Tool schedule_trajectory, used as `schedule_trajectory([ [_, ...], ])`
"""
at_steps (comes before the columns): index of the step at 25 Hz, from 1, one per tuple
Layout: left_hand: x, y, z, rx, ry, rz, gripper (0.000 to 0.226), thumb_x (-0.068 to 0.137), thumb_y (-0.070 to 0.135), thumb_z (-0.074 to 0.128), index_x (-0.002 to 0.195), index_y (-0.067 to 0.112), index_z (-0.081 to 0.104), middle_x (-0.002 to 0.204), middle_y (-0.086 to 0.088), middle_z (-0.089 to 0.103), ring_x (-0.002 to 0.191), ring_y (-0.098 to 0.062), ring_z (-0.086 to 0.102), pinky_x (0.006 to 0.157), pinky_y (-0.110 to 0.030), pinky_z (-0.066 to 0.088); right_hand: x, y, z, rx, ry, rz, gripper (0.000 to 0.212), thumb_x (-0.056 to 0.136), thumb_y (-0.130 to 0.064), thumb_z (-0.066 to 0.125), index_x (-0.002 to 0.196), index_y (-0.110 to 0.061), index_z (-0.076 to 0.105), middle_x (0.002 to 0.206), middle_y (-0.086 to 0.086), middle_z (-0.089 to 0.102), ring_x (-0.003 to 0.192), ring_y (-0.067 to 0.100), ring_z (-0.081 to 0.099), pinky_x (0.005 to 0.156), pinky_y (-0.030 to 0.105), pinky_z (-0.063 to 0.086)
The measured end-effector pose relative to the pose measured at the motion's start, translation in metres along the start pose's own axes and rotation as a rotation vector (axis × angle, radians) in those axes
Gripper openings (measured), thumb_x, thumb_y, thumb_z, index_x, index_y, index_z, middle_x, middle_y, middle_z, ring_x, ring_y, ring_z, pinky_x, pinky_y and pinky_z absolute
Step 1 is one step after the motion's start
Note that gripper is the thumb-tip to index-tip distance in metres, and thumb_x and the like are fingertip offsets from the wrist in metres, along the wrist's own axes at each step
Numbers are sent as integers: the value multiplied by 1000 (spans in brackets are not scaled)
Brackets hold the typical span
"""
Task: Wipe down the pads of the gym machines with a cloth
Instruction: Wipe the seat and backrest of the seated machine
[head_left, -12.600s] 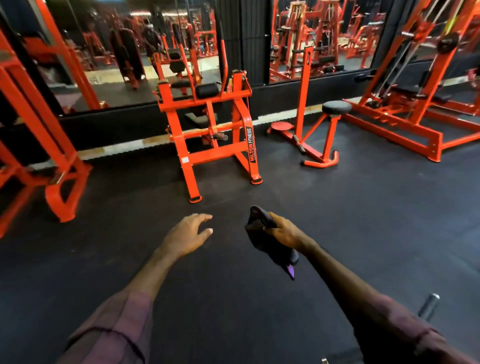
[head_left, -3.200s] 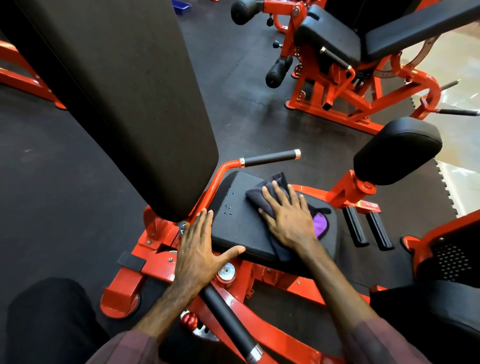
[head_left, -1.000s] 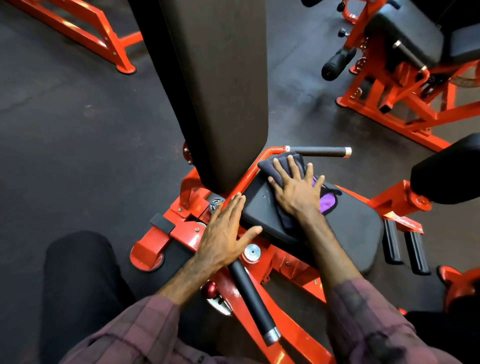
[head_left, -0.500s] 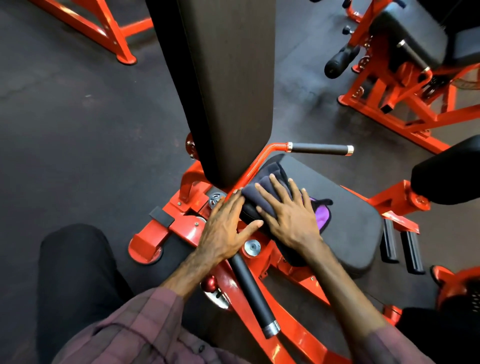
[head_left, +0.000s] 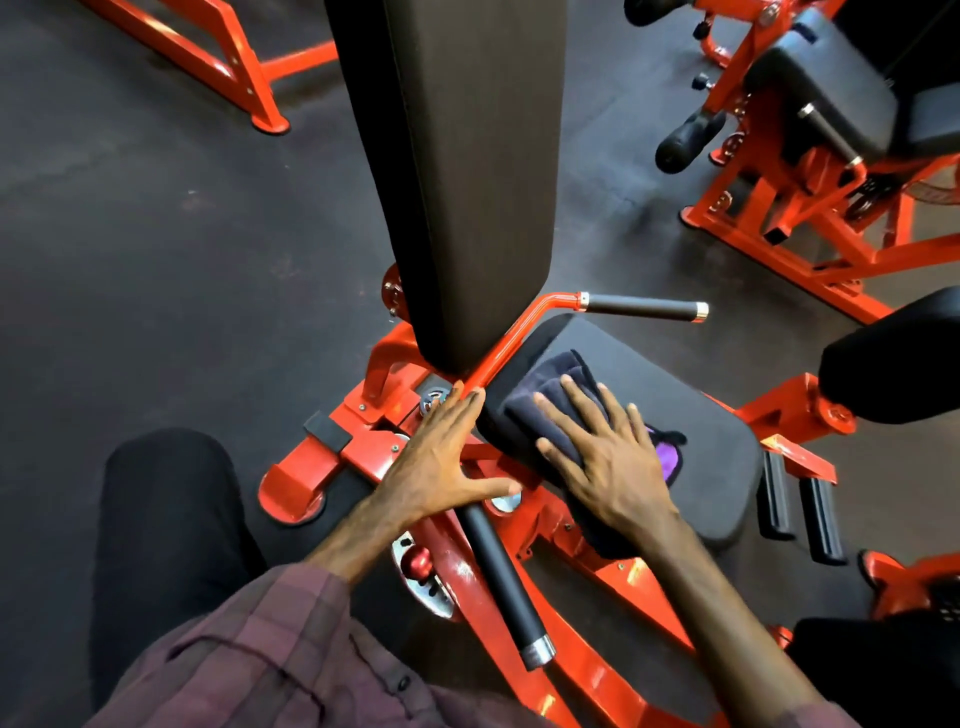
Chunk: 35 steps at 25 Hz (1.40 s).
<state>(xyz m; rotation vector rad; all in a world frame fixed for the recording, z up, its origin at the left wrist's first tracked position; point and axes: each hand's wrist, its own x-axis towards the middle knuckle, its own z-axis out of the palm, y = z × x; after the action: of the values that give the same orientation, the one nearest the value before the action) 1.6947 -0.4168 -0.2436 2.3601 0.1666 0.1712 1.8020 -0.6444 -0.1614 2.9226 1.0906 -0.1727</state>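
On the smooth seat pad (head_left: 691, 415), right hand (head_left: 608, 462) flattens soft cloth (head_left: 550, 395).

Colour rundown: frame (head_left: 524, 340) is bright orange-red all over, same as the other machines (head_left: 810, 208) around it. Seat pad (head_left: 691, 431) is matte black, back pad (head_left: 483, 156) black too, maybe a brownish sheen in the light. Cloth (head_left: 550, 400) is dark navy-grey with a vivid purple patch (head_left: 667, 457) near the seat's right side. Handles (head_left: 641, 307) have black grips with silver end caps. Floor (head_left: 156, 234) is dark charcoal, faintly mottled. Sleeves (head_left: 291, 649) are a muted maroon plaid, trousers (head_left: 161, 519) plain black. Little red knob (head_left: 417, 563) on a chrome plate down low.
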Motion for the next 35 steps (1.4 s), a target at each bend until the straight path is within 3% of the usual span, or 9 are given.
schedule_trajectory([
  [4, -14, -6, 1, -38, 42, 11, 123, 77, 89, 63, 167, 14, 24, 175, 0, 17, 162, -7, -1, 133, -40, 10, 35, -32, 0, 18, 4, 200, 63, 101, -73, 17, 162, -57, 11, 177, -10, 6, 161, 38, 10, 127, 64, 12],
  [8, -26, -2, 0, -130, 83, -64, 117, 81, 80, 69, 168, 16, 22, 176, 7, 11, 161, -2, 1, 132, -32, 13, 30, -41, 5, -40, -10, -74, 64, 99, -77, 17, 161, -59, 12, 176, -12, 5, 162, 36, 6, 127, 64, 12],
  [11, -38, 4, 3, -160, 107, -85, 112, 89, 72, 67, 169, 17, 13, 176, 10, 6, 161, -2, -4, 131, -26, 9, 50, -25, -2, -30, -30, -61, 65, 100, -74, 14, 161, -54, 23, 175, -14, 12, 163, 30, 5, 126, 65, 13],
  [14, -38, 5, 6, -74, 139, -67, 105, 93, 75, 54, 168, 11, 16, 177, 3, 10, 162, -7, -2, 133, -34, 12, 101, -33, -15, -2, -76, 38, 55, 104, -68, 24, 154, -52, 39, 172, -14, 23, 161, 33, 8, 123, 70, 14],
  [18, -41, 7, 9, -58, 167, -63, 95, 98, 66, 52, 167, 9, 21, 176, 0, 12, 163, -8, -2, 132, -33, 11, 70, -49, -3, 12, -6, -236, 67, 98, -83, 18, 149, -51, 47, 166, -18, 33, 161, 26, 12, 125, 67, 11],
  [20, -43, 7, 11, -60, 179, -63, 89, 100, 61, 53, 166, 9, 24, 176, 0, 13, 163, -9, 0, 132, -32, 11, 70, -40, -3, 19, -14, -272, 69, 98, -82, 16, 151, -50, 46, 166, -18, 34, 161, 23, 13, 126, 66, 10],
  [25, -48, 12, 15, -14, 190, -65, 77, 104, 49, 49, 166, 9, 26, 176, -1, 8, 163, -12, -2, 132, -27, 4, 127, -26, -13, 17, -29, -19, 54, 105, -66, 28, 144, -44, 57, 163, -10, 41, 157, 27, 22, 124, 67, 15],
  [31, -43, 10, 16, -37, 208, -53, 79, 99, 34, 59, 167, 15, 25, 176, 1, 13, 163, -10, 0, 132, -34, 12, 86, -28, 0, 28, 40, -254, 58, 104, -65, 24, 151, -44, 50, 163, -14, 40, 159, 22, 21, 128, 57, 15],
  [35, -37, 8, 21, -103, 223, -98, 83, 90, 30, 57, 166, 12, 28, 175, -1, 17, 163, -8, 2, 133, -35, 14, 134, -8, -12, -17, 37, 23, 67, 98, -63, 18, 148, -40, 56, 164, -6, 42, 158, 28, 23, 124, 60, 18],
])
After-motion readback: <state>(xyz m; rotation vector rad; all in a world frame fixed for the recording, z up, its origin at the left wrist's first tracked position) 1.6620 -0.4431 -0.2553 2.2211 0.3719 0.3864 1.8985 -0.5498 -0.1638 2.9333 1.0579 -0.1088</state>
